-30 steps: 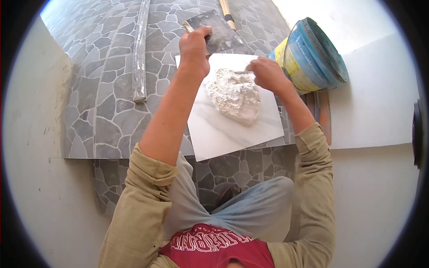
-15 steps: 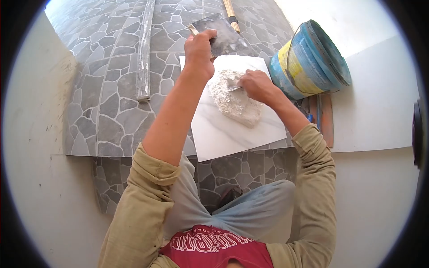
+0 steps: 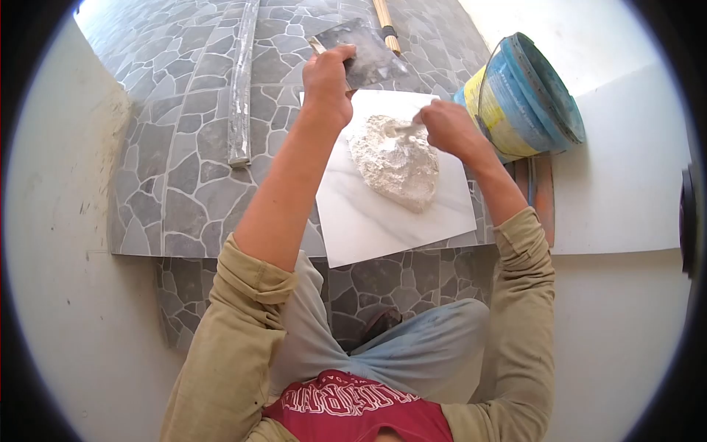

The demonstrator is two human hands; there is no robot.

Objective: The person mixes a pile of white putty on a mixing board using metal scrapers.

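A mound of off-white powdery paste [image 3: 401, 163] lies on a white marbled tile [image 3: 353, 214]. My right hand [image 3: 451, 127], closed around a small metal-bladed tool [image 3: 407, 130], is at the mound's upper right edge. The blade rests in the paste, and its exact shape is partly hidden. Beyond the tile's far left corner, my left hand [image 3: 328, 85] grips a plastering trowel [image 3: 368, 53] by its handle. Pale smears mark the trowel's dark rectangular plate, which is held flat above the floor.
A blue bucket [image 3: 515, 99] with a yellow label stands tilted in view at the right. On the stone-patterned floor [image 3: 184, 147] lie a long grey bar [image 3: 241, 88] at the left and a wooden handle [image 3: 387, 26] at the back. A step edge runs in front of my legs.
My right hand has moved slightly to the right and up with the tool, across the paste's top. My left hand and the trowel have barely moved.
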